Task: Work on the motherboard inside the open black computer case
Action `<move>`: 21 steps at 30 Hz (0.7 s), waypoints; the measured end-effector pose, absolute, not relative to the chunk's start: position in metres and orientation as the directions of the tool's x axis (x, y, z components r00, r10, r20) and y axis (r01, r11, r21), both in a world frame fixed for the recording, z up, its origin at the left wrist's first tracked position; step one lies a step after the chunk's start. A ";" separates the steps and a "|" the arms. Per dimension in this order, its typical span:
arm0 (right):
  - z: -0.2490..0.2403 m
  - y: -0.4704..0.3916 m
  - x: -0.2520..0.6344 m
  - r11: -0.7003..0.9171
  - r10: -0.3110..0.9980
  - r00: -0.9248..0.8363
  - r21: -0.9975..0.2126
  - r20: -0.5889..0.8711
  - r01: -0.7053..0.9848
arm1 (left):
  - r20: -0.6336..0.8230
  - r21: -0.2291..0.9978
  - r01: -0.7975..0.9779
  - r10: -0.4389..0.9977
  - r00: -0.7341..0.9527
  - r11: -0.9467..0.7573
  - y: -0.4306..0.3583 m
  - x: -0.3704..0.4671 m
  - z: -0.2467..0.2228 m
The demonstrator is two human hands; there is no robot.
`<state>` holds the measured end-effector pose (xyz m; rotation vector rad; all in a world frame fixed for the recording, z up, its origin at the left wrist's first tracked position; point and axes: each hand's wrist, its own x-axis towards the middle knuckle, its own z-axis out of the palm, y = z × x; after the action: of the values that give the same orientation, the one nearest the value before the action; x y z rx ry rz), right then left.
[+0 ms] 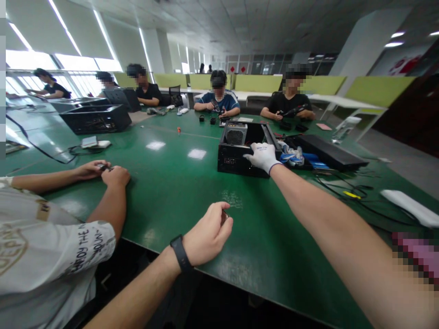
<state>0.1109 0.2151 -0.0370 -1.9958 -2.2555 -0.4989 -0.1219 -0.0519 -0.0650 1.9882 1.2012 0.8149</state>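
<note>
My left hand (209,235), bare and with a dark watch (180,252) on the wrist, is closed above the table's near edge. Something small and dark shows between its thumb and fingers, too hidden to name. My right hand (263,156) wears a white glove and grips the near upper edge of a black computer case (236,161). Thumb and fingers lie over that edge; some fingertips are out of sight behind it. The case is open on top, with a grey power supply (236,135) inside at the left.
Blue-and-white gloves (291,154) and a black panel (331,151) lie right of the case. Cables (346,187) and a white bar (409,206) are nearer me. At left, a co-worker's hands (106,171) hold a small part. Another computer case (94,119) stands farther back; several people sit opposite.
</note>
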 end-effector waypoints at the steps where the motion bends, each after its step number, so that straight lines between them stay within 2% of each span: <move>1: -0.037 0.206 0.111 0.100 0.948 -0.149 0.181 0.280 0.978 | 0.200 0.776 0.503 0.905 0.375 -0.380 -0.050 -0.123 -0.061; 8: -0.043 0.111 0.109 0.157 0.927 -0.205 0.172 0.313 0.973 | 0.407 0.668 0.535 0.856 0.319 -0.517 -0.031 -0.117 -0.014; 13: -0.045 0.026 0.109 0.182 0.909 -0.236 0.182 0.344 0.966 | 0.458 0.527 0.635 0.818 0.348 -0.565 -0.024 -0.097 0.011; 16: -0.043 -0.021 0.111 0.201 0.900 -0.257 0.187 0.353 0.962 | 0.414 0.390 0.728 0.813 0.409 -0.565 -0.022 -0.083 0.017; 21: -0.039 -0.090 0.115 0.235 0.893 -0.287 0.185 0.346 0.954 | 0.180 0.162 0.827 0.841 0.511 -0.538 -0.012 -0.060 0.019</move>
<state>0.1150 -0.0901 -0.0385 -1.7637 -2.3318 -0.5426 -0.0601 -0.0118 0.0193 2.6822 1.4820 0.3666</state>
